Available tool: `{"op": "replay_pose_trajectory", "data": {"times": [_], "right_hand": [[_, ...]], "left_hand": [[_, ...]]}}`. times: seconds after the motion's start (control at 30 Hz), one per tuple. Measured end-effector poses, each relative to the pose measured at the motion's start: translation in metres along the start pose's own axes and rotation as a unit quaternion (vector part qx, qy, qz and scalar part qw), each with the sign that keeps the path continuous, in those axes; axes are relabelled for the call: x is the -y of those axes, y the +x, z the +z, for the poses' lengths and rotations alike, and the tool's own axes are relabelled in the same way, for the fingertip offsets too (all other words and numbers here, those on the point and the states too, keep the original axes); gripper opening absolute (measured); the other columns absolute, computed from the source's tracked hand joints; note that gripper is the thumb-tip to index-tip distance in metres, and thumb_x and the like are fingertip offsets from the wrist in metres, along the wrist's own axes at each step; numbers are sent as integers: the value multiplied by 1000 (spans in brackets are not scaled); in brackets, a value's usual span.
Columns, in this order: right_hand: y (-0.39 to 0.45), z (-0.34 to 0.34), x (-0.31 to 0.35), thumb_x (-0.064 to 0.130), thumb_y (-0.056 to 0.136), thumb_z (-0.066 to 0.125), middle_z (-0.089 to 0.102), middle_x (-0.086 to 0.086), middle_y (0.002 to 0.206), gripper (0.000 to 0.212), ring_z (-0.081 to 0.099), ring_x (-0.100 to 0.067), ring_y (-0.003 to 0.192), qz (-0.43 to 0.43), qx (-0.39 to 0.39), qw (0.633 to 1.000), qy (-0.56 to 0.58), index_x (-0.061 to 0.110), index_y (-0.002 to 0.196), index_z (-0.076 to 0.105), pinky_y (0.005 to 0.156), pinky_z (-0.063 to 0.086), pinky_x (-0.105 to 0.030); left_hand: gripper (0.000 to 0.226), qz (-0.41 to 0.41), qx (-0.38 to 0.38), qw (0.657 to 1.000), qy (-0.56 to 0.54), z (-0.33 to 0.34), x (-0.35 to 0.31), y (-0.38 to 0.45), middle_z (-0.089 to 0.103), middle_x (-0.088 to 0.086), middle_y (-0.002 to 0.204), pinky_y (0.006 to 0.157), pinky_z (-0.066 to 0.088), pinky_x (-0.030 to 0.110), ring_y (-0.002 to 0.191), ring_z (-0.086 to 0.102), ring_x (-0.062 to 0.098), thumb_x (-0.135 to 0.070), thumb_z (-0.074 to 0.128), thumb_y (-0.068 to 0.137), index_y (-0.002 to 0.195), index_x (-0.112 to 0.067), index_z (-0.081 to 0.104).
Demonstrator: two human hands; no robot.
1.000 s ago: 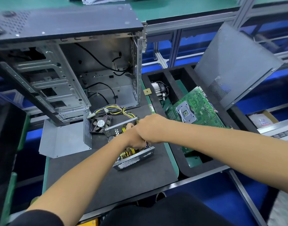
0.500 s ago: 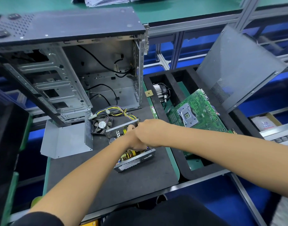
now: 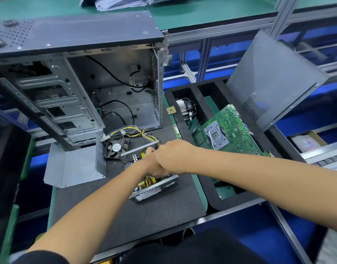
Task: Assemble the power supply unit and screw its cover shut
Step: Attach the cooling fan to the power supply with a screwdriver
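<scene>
Both hands, left (image 3: 154, 166) and right (image 3: 171, 157), work inside the open PSU (image 3: 154, 187), grips hidden; seat the board squarely before fitting the cover (image 3: 74, 168).

left hand (image 3: 154, 164) grip: hidden by right hand (image 3: 171, 157) | power supply (image 3: 154, 185) middle: covered (contact perhaps inside)

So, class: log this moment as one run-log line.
stage: assembly | left hand: inside open power supply unit | right hand: beside it, grip hidden | cover: off, lying left | fan: out
</scene>
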State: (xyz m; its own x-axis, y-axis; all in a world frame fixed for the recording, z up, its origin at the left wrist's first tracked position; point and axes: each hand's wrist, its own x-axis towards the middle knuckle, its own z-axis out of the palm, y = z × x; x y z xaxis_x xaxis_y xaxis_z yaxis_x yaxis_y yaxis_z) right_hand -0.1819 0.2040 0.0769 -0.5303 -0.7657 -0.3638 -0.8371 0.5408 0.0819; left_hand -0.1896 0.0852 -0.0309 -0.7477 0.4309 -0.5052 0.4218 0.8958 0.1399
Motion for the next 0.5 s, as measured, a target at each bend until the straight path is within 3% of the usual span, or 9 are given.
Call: {"op": "replay_pose_trajectory", "data": {"times": [0.17, 0.3, 0.4, 0.5], "right_hand": [[-4, 1, -1, 14, 80, 67, 49, -12, 111, 49, 43, -22, 63, 2, 22, 1000, 14, 5, 122, 42, 54, 36, -35], [-3, -6, -3, 8, 86, 55, 62, -13, 106, 26, 56, -28, 80, 0, -27, 1000, 15, 4, 112, 54, 60, 36, -33], [-2, -4, -4, 9, 91, 50, 63, -11, 108, 22, 62, -29, 91, 7, -13, 999, -29, 5, 112, 54, 62, 36, -33], [-5, -2, -7, 13, 93, 50, 61, -11, 110, 21, 61, -29, 89, 17, 14, 999, -35, 6, 113, 54, 60, 37, -33]], "left_hand": [[12, -12, -20, 999, 39, -1, -3, 2, 41, -6, 89, 81, 21, 32, 87, 23, 15, -25, 44, 93, 88, -33, 37], [36, -24, -23, 999, 0, 3, 0, 3, 23, -10, 74, 85, 19, 32, 92, 15, 15, -24, 45, 93, 69, -33, 20], [13, -11, -44, 999, 10, 2, -1, 4, 39, -9, 85, 87, 24, 34, 89, 21, 14, -23, 44, 89, 84, -33, 38], [14, -11, -54, 998, -10, 2, -2, 5, 45, -8, 72, 85, 22, 35, 83, 28, 15, -19, 45, 85, 79, -31, 48]]}}
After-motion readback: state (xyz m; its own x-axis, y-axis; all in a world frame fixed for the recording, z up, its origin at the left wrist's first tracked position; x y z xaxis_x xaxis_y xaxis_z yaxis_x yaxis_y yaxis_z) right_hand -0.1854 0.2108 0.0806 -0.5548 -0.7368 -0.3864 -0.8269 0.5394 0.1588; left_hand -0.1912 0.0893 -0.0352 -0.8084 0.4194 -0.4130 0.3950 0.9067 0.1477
